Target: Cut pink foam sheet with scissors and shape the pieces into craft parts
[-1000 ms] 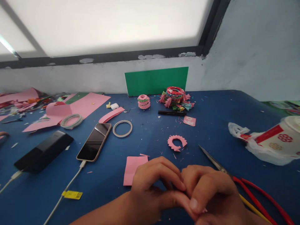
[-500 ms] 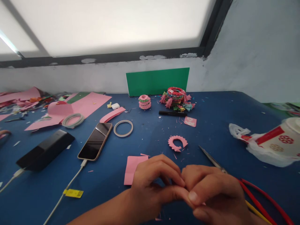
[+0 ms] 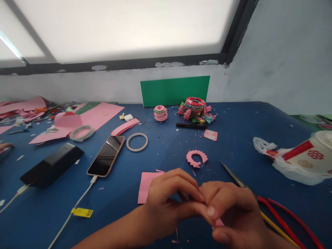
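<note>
Both hands meet low in the view, fingertips pressed together around a small piece of pink paper, most of which they hide. My left hand pinches it from the left, and my right hand pinches from the right, its thumb on top. A flat pink paper rectangle lies partly under my left hand. Just beyond the hands rests an open ring of folded pink paper pieces. Scissors with red and yellow handles lie beside and partly under my right hand.
Behind stand a small pink paper stack, a larger colourful paper piece and a green board. A black pen, tape roll, phone, power bank and bagged cup surround the work. Another person's hand shows far left.
My right hand has shifted slightly left and its fingers have turned, so more of the pink paper shows beneath its thumb. My left hand stays nearly in place.
</note>
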A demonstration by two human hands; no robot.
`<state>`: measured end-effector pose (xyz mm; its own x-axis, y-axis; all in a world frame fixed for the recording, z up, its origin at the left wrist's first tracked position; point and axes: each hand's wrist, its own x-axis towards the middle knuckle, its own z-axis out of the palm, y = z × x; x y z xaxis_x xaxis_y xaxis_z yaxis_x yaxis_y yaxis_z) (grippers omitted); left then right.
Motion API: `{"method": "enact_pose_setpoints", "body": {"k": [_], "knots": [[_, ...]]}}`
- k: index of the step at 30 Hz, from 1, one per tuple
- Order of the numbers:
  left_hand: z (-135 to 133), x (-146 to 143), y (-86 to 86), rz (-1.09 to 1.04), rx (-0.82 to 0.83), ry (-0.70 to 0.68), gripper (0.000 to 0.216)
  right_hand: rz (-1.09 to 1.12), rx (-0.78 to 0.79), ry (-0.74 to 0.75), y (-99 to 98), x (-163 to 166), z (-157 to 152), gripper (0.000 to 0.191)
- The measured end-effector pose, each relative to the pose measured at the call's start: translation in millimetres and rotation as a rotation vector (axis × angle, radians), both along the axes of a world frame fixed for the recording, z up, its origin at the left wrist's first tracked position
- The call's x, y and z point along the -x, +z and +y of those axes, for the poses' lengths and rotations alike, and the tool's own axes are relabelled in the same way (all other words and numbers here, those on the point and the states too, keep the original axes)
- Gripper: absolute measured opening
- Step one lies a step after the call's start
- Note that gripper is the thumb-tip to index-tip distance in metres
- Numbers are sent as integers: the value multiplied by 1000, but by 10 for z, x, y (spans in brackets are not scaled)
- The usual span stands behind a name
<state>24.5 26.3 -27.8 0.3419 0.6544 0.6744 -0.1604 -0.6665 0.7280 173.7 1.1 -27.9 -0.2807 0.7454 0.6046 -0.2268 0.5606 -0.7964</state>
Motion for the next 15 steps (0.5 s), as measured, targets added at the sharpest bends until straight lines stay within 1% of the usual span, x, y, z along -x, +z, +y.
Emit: {"method": "enact_pose_setpoints", "body": {"k": [6, 11, 15], "knots": [[10, 4, -14, 19, -44, 10, 17, -12, -21, -18, 7, 8, -1, 8], [-5, 6, 10, 37, -93, 42, 17, -19, -62, -52, -16, -6, -18, 10], [-4, 11, 30, 58, -132, 70, 18, -39, -87, -48, -14, -13, -29, 10]]}}
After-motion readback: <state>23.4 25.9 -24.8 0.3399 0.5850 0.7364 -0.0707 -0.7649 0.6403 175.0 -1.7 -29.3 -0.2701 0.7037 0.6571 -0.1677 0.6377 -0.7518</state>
